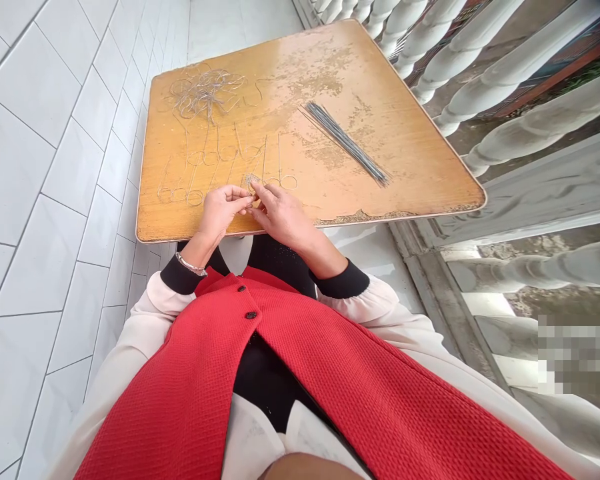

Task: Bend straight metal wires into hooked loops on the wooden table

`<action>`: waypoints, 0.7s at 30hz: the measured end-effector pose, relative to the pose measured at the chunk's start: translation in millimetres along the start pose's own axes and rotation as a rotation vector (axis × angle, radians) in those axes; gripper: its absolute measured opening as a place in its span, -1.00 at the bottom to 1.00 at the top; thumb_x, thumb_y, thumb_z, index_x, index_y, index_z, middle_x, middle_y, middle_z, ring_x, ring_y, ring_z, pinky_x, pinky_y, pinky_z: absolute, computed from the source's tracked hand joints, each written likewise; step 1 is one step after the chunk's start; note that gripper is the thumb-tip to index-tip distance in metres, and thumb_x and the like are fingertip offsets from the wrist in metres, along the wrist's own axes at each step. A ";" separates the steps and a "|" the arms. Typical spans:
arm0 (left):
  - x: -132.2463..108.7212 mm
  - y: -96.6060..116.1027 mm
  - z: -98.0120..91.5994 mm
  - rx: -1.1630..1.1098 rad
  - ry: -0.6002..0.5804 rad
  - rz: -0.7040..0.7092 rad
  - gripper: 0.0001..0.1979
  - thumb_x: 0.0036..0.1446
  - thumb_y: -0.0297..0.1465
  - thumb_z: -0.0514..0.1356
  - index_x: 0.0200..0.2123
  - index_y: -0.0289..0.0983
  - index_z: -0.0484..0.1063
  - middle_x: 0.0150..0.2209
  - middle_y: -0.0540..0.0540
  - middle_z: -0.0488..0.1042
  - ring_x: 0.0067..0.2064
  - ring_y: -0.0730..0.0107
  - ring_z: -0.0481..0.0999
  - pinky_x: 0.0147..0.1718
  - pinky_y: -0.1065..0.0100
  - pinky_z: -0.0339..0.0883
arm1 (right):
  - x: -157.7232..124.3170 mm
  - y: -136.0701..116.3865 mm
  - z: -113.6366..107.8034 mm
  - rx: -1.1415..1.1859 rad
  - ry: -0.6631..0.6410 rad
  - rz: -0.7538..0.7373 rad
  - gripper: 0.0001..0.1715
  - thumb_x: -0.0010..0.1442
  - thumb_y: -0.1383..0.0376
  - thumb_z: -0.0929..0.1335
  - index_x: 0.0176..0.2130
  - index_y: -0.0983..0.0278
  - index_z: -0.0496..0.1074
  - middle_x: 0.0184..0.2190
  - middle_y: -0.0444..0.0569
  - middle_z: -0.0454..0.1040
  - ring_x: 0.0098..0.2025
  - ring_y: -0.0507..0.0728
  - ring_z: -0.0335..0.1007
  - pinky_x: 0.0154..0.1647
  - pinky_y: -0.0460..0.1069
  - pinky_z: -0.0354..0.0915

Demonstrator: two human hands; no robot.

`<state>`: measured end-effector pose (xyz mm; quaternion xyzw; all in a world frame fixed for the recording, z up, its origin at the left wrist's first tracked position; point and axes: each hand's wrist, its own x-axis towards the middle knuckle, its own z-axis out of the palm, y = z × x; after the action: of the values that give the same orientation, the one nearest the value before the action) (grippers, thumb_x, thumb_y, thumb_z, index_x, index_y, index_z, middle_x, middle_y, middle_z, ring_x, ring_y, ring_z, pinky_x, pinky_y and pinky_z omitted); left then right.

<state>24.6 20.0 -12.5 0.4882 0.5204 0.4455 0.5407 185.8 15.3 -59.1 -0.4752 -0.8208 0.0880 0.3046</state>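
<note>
My left hand (221,210) and my right hand (280,217) meet over the near edge of a worn wooden tabletop (300,73), their fingertips pinching a small coiled piece of thin wire (251,183). Its coil is partly hidden by my fingers. Just beyond my hands, a row of thin looped wires (215,170) lies flat on the wood. A tangled heap of fine wire (205,93) sits at the far left, and a bundle of straight dark wires (345,143) lies diagonally right of my hands.
The tabletop's varnish is peeling, and its near right edge is chipped. White floor tiles (55,200) spread out to the left. A white balustrade (505,80) runs along the right, close to the table's right corner. My red vest and pale sleeves fill the lower view.
</note>
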 end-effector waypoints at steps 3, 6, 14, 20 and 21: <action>-0.1 -0.9 -0.4 -0.017 -0.008 -0.003 -0.74 0.14 -0.69 0.31 -0.50 -0.29 0.45 -0.52 0.11 0.49 -0.53 0.68 0.39 -0.42 0.53 0.35 | -0.2 -0.6 1.7 0.006 -0.018 0.008 -0.35 0.40 0.25 0.28 0.39 0.37 0.31 0.09 0.32 0.53 0.01 0.34 0.55 0.03 0.23 0.49; -0.4 -1.8 -1.7 -0.007 -0.014 0.006 -0.73 0.16 -0.70 0.30 -0.50 -0.29 0.45 -0.53 0.11 0.50 -0.53 0.68 0.41 -0.43 0.53 0.34 | -1.0 -0.7 3.4 0.050 -0.012 0.026 -0.31 0.40 0.22 0.29 0.44 0.31 0.26 0.09 0.29 0.55 0.00 0.34 0.55 0.05 0.26 0.50; 4.0 -3.2 -8.7 0.020 -0.005 0.004 -0.81 0.21 -0.59 0.32 -0.43 -0.28 0.48 -0.53 0.08 0.51 -0.53 0.67 0.40 -0.54 0.54 0.12 | -9.7 8.6 5.3 0.437 0.073 0.165 -0.13 0.30 -0.04 0.42 0.46 0.15 0.25 0.19 0.19 0.54 -0.15 0.21 0.58 -0.18 0.15 0.57; 4.3 0.8 -5.9 0.043 -0.030 0.000 -0.81 0.19 -0.61 0.33 -0.43 -0.29 0.48 -0.53 0.08 0.51 -0.53 0.67 0.40 -0.54 0.52 0.13 | -12.0 4.1 -6.1 0.877 0.108 0.422 -0.38 0.28 -0.19 0.42 -0.01 0.25 0.58 -0.28 0.01 0.64 -0.44 0.06 0.49 -0.43 -0.02 0.47; 4.1 1.3 -4.6 0.049 -0.035 0.004 -0.81 0.18 -0.61 0.34 -0.42 -0.29 0.47 -0.54 0.08 0.51 -0.53 0.66 0.41 -0.54 0.53 0.13 | -10.6 2.2 -8.7 0.915 0.129 0.453 -0.42 0.26 -0.18 0.43 -0.11 0.26 0.60 -0.34 -0.01 0.62 -0.48 0.04 0.46 -0.47 -0.05 0.43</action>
<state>20.4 24.5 -11.7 0.5101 0.5205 0.4250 0.5368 196.3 6.3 -57.6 -0.4638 -0.5542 0.4725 0.5044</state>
